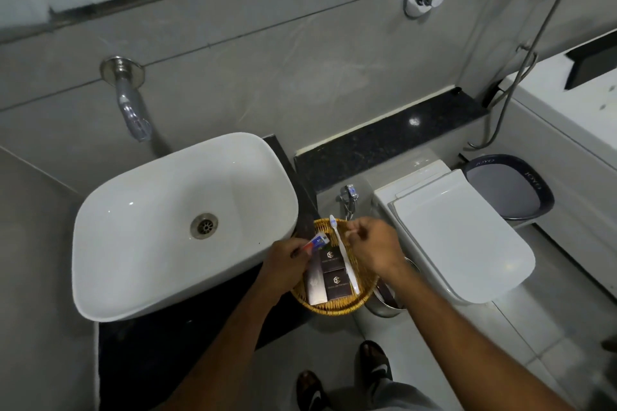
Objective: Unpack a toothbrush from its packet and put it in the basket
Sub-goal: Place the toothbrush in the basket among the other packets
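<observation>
A white toothbrush (344,253) lies across the round wicker basket (334,307), head toward the far rim and handle toward the near right. My left hand (287,264) pinches a small red, white and blue toothpaste tube (317,240) over the basket's left side. My right hand (374,247) hovers over the basket's right side with its fingertips pinched together; whether it holds anything I cannot see. Two dark boxes (335,272) and a pale packet (315,284) lie in the basket.
A white basin (150,227) with a wall tap (132,110) stands left of the basket on a dark counter. A closed toilet (460,237) sits to the right, with a steel bin (387,304) between and a dark bin (510,187) behind.
</observation>
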### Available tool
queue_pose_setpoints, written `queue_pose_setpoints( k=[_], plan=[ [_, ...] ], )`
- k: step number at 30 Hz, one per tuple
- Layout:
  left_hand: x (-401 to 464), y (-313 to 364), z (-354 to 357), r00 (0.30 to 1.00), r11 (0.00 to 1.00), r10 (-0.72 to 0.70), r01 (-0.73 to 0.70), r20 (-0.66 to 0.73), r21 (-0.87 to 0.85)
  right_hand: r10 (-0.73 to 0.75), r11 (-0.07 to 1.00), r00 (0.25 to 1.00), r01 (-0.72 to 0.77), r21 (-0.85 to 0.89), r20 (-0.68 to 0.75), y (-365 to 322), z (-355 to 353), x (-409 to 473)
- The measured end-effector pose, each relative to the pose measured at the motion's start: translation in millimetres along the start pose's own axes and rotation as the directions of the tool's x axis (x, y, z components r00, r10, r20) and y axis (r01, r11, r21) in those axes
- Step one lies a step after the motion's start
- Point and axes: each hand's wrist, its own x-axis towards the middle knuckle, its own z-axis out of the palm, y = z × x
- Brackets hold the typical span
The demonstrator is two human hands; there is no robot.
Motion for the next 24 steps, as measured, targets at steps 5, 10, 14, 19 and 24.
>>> queue_pose_setpoints(
  k=[5,10,14,19,24],
  plan=[
    [4.4,24.5,8.9,0.958,0.999,0.043,-0.044,0.285,-0.001,-0.020,0.987,0.964,-0.023,0.159,0.264,-0.7,-19.4,2.6],
    [6.7,27.6,19.7,0.976,0.992,0.087,-0.102,0.202,0.068,0.080,0.970,0.991,-0.102,0.221,0.108,22.0,-20.3,0.0],
    [2.0,10.7,21.2,0.975,0.933,0.186,-0.137,-0.118,0.333,0.283,0.931,0.953,-0.246,0.269,-0.107,44.5,-11.5,-3.8],
    [-13.3,-10.7,27.9,0.971,0.861,0.215,-0.138,-0.105,0.490,0.263,0.959,0.943,-0.233,0.158,-0.203,52.3,5.1,-7.0],
    [-15.4,-17.5,34.0,0.961,0.793,0.272,-0.198,-0.043,0.576,0.061,0.976,0.983,-0.096,-0.196,-0.176,43.3,23.7,-4.6]
  ],
)
